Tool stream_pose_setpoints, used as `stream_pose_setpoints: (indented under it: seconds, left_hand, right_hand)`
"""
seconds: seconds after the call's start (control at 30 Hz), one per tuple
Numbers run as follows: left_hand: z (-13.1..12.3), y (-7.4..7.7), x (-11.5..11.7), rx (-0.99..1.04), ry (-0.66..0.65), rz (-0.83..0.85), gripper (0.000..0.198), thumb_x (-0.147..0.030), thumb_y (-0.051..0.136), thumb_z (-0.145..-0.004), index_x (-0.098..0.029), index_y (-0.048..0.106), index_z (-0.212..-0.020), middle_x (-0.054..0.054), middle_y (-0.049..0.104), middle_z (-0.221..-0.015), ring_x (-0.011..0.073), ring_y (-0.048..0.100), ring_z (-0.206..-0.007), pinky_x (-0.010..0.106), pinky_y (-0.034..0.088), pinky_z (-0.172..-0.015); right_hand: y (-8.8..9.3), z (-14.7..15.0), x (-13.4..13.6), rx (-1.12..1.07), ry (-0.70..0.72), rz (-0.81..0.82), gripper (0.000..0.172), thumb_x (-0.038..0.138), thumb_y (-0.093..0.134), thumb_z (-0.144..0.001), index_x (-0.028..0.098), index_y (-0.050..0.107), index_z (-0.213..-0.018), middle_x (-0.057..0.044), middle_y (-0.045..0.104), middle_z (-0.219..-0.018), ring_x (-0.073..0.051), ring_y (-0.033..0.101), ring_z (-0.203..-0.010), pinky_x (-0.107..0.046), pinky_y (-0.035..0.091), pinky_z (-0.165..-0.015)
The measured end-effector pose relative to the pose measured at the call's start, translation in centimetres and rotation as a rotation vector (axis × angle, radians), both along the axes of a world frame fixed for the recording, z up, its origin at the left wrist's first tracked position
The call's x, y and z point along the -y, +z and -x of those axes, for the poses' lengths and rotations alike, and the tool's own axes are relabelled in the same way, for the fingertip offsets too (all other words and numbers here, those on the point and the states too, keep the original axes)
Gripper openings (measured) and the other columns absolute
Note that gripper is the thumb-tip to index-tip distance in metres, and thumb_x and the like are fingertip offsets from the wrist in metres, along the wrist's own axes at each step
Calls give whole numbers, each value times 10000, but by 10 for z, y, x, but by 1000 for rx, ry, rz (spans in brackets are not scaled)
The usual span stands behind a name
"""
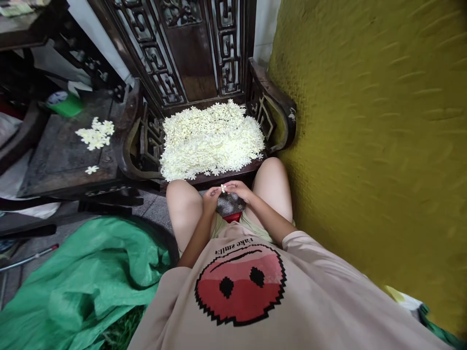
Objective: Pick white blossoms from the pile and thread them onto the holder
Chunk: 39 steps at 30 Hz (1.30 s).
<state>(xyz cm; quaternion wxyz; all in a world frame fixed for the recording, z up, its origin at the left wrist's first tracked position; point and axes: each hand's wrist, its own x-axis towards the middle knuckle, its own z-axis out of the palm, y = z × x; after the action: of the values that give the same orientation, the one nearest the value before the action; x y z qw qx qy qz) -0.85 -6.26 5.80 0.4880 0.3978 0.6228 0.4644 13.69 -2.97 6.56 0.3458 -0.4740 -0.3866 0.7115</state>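
Between my knees, my left hand and my right hand meet fingertip to fingertip. A small white flower shows between them, pinched from both sides; its stem is too small to make out. Just beyond my hands, a thick heap of white flowers covers the seat of a dark carved wooden chair. A smaller cluster of the same flowers lies on the wooden side table to the left, with one single flower apart from it.
A green container stands at the back of the side table. On the floor at my left lies a large green sack with green plant matter at its mouth. A yellow textured surface rises close on my right.
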Motion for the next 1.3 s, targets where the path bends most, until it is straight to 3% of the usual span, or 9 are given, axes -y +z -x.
stream_pose_setpoints:
  seconds: [0.23,0.47,0.83,1.13,1.3]
  left_hand:
    - [-8,-18,-13,-41,50,34,134,-265,598,-644,-143,644,-676,17,605,-625,127,517,-597,258,409,-630]
    - [-14,-26,-15,-111,95,99,109,-215,540,-668,-147,619,-634,26,608,-637,144,532,-635,268,410,-664]
    - [-13,-32,-15,86,60,76,63,-223,555,-638,-165,566,-615,-6,538,-594,114,478,-595,231,369,-591]
    - [-11,-22,-16,267,67,216,188,-294,665,-562,-151,590,-658,-34,464,-532,65,373,-490,206,270,-500]
    - [-8,-16,-12,397,-48,267,272,-347,722,-505,-144,597,-637,-37,441,-497,54,351,-466,204,235,-480]
  right_hand:
    - [-19,5,-4,277,-28,-206,80,221,609,-676,146,608,-647,18,573,-561,-102,477,-530,-226,365,-554]
    - [-21,5,-7,366,43,-340,74,140,535,-671,154,553,-601,8,575,-594,-108,498,-587,-230,371,-611]
    - [-25,2,-6,123,51,-127,49,159,580,-622,148,572,-575,20,572,-556,-89,463,-539,-217,328,-573]
    - [-20,-4,-11,-59,133,-38,149,231,663,-627,142,557,-574,9,561,-563,-75,425,-526,-205,291,-536]
    - [-18,-12,-14,-269,252,64,211,247,730,-602,136,551,-613,13,553,-586,-72,472,-564,-191,336,-563]
